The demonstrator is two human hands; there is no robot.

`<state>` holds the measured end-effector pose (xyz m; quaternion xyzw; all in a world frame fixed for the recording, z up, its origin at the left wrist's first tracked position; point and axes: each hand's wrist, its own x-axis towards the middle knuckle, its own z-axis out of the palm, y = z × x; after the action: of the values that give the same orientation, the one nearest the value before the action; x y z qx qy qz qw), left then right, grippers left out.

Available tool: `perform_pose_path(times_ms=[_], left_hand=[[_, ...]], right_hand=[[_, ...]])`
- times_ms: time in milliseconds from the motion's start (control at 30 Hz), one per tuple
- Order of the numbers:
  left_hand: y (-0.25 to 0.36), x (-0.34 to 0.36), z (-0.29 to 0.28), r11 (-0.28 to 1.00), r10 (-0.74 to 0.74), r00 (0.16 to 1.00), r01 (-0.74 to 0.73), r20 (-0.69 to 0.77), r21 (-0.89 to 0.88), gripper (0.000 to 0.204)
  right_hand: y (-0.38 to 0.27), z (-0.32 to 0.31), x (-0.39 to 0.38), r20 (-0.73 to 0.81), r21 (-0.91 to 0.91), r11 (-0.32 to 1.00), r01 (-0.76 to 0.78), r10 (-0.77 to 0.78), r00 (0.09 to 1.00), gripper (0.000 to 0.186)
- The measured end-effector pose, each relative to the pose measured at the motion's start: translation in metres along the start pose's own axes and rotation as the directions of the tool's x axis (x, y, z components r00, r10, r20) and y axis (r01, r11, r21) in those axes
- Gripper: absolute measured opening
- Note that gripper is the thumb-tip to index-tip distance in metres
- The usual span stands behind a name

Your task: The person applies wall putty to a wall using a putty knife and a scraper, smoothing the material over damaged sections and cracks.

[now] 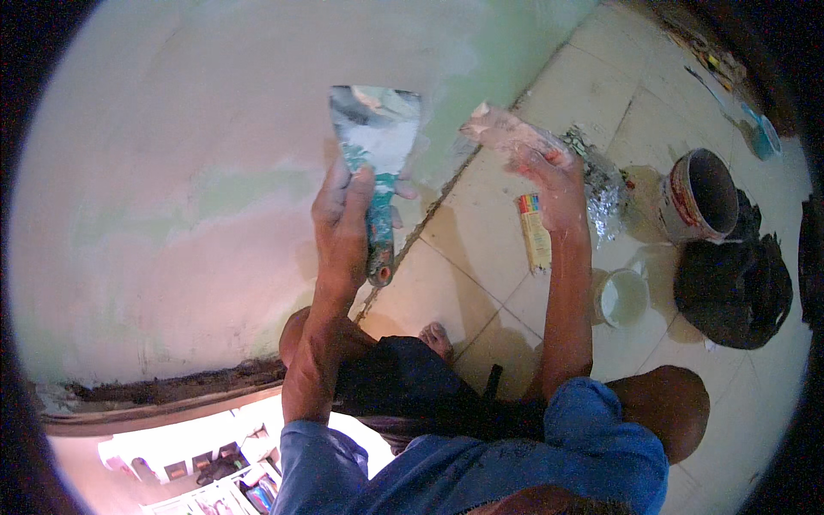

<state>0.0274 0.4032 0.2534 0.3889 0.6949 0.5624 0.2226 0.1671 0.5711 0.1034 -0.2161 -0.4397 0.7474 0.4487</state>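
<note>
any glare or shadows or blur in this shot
In the head view, glare washes out the lower left, below the wall; in the head view, soft shadows fall on the tiled floor; in the head view, the scraper in the left hand looks fairly sharp, while black corners frame the fisheye circle.

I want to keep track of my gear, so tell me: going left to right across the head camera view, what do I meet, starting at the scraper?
Scraper, bare foot, right hand, whitish tub, larger stained bucket, small turquoise round item.
</note>
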Motion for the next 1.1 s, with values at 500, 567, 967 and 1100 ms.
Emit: perform_pose_path(times_ms=[500, 567, 967, 1100], left_hand=[[0.015, -0.022, 0.012, 0.971, 0.194, 0.964, -0.216, -0.183, -0.106, 0.038], [0.02, -0.025, 0.015, 0.967, 0.203, 0.954, -0.232, -0.221, -0.11, 0.038], [0.025, -0.023, 0.011, 0.946, 0.261, 0.942, -0.293, -0.212, -0.138, 0.041], [0.024, -0.03, -0.002, 0.945, 0.258, 0.945, -0.29, -0.201, -0.148, 0.043]], right_hand=[[0.062, -0.012, 0.021, 0.122, 0.719, 0.665, -0.202, 0.166, 0.979, 0.041], [0.061, -0.008, 0.021, 0.184, 0.723, 0.64, -0.262, 0.187, 0.965, 0.044], [0.054, 0.014, 0.018, 0.27, 0.788, 0.557, -0.262, 0.071, 0.96, 0.06], [0.06, 0.017, 0.019, 0.179, 0.781, 0.598, -0.18, 0.062, 0.982, 0.058]])
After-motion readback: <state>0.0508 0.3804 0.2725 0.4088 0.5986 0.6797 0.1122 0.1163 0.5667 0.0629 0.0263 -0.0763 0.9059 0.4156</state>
